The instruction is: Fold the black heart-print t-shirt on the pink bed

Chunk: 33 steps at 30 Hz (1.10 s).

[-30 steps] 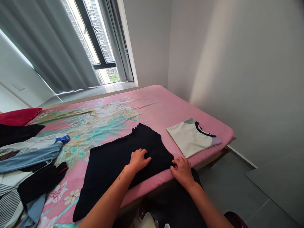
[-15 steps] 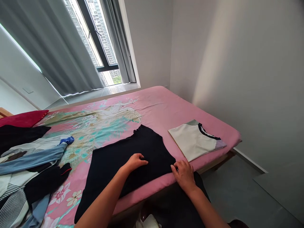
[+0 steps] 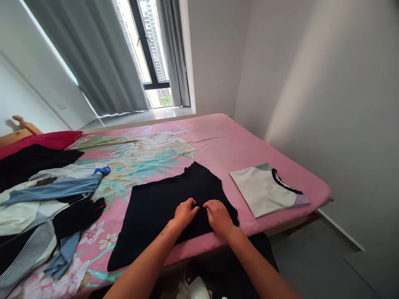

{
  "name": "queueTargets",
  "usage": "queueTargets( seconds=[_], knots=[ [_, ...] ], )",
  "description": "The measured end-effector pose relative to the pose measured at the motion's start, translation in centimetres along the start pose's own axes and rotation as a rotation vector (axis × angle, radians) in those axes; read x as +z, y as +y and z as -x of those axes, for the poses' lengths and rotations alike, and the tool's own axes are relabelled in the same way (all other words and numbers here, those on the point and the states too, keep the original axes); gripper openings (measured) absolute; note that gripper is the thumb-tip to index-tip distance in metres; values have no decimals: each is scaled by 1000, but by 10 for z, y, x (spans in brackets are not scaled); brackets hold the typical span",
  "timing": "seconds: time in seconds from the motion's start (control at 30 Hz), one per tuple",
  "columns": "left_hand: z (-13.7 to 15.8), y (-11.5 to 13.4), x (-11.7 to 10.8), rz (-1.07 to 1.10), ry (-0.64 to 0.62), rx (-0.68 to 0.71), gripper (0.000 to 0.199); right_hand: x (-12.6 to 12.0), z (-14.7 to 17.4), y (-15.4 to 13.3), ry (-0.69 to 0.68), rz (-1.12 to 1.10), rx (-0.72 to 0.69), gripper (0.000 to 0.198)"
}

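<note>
A black shirt (image 3: 162, 203) lies spread at the near edge of the bed, its narrower end to the right. Both of my hands are over its right half, only a small space apart. My left hand (image 3: 186, 212) has its fingers bent and its thumb and fingertips drawn together at the cloth. Opposite it, my right hand (image 3: 218, 216) is curled too, fingertips down on the black fabric. What exactly lies between the fingertips is hard to see. To the right is a folded cream T-shirt (image 3: 262, 191) with a dark neckband.
The bed's pink patterned sheet (image 3: 218, 145) extends behind the shirts. On the left lies a loose heap of clothes (image 3: 56, 207), with a red pillow (image 3: 56, 139) behind. A grey curtain (image 3: 93, 58) hangs by the window. Grey floor (image 3: 311, 253) borders the bed at right.
My right hand has moved left from the shirt's right corner, onto the cloth beside my left hand. The view has turned slightly left. The black shirt stays spread out.
</note>
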State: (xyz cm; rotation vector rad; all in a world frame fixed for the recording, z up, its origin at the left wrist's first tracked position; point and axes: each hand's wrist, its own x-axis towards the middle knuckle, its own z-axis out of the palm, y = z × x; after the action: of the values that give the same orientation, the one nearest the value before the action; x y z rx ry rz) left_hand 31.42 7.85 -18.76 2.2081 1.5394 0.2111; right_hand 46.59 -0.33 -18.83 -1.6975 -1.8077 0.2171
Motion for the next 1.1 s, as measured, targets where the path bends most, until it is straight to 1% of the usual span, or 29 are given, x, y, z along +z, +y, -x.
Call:
queueTargets(
  seconds=[0.07, 0.13, 0.23, 0.27, 0.33, 0.4, 0.43, 0.47, 0.53, 0.6, 0.63, 0.7, 0.77, 0.83, 0.93, 1.0, 1.1],
  knots=[
    [9, 0, 3, 17, 33, 7, 26, 21, -2, 9, -41, 90, 16, 30],
    [20, -1, 6, 47, 66, 21, 30, 40, 4, 21, -43, 170, 25, 37],
    [38, -8, 5, 100, 127, 45, 34, 60, 14, 38, -16, 276, -26, 43],
    [46, -14, 2, 109, 155, 77, 33, 64, 16, 42, -14, 293, -49, 45],
    [64, -30, -4, 99, 223, 189, 31, 70, 20, 48, -2, 315, -81, 49],
    [88, -55, -11, 50, 275, 307, 32, 74, 24, 52, 21, 326, -107, 53],
    [102, -70, -14, 17, 283, 336, 35, 75, 25, 54, 33, 328, -119, 54],
    [115, -87, -17, -16, 277, 327, 38, 76, 26, 56, 39, 328, -134, 54],
    [141, -124, -24, -73, 242, 224, 49, 78, 28, 60, 30, 329, -166, 53],
    [161, -158, -30, -104, 204, 57, 60, 79, 28, 63, -3, 334, -204, 51],
    [169, -173, -34, -113, 199, -37, 63, 80, 28, 64, -19, 340, -218, 50],
    [178, -194, -40, -131, 227, -217, 62, 81, 29, 65, -28, 356, -221, 50],
    [182, -205, -44, -144, 307, -348, 58, 83, 30, 65, -21, 372, -214, 51],
    [183, -209, -47, -136, 408, -395, 54, 85, 30, 63, -11, 382, -201, 53],
    [183, -213, -51, -73, 545, -371, 45, 86, 30, 61, -10, 383, -163, 56],
    [183, -219, -54, -34, 582, -354, 39, 86, 28, 60, -4, 376, -135, 58],
    [182, -227, -56, -10, 571, -332, 32, 86, 25, 58, 6, 355, -97, 58]
  ],
)
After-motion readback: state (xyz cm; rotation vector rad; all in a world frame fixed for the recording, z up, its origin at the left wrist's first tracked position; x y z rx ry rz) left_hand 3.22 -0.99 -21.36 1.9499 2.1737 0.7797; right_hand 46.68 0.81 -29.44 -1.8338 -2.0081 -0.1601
